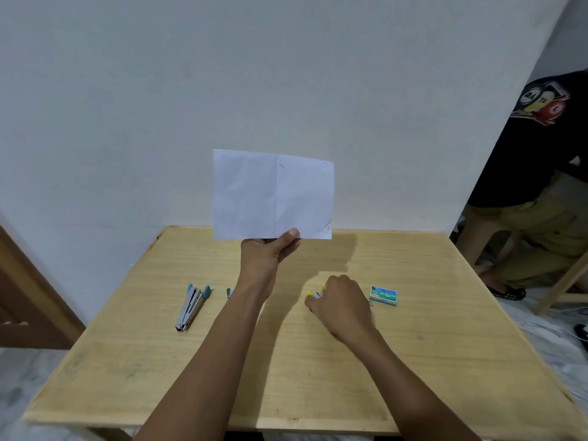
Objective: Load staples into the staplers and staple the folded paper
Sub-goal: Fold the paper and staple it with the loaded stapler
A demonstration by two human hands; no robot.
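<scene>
My left hand (265,254) pinches the lower edge of a white folded paper (273,195) and holds it upright above the far side of the wooden table (286,377). My right hand (342,302) lies on the table with its fingers curled round a yellow stapler (316,292), which is mostly hidden under the hand. A blue and silver stapler (190,308) lies opened out on the left of the table. Another small blue stapler (229,293) peeks out beside my left forearm. A small staple box (383,295) sits just right of my right hand.
A white wall rises behind the table. A person in a black shirt sits on a stool (541,192) at the far right, near the table's right edge. A brown door (28,297) stands at the left.
</scene>
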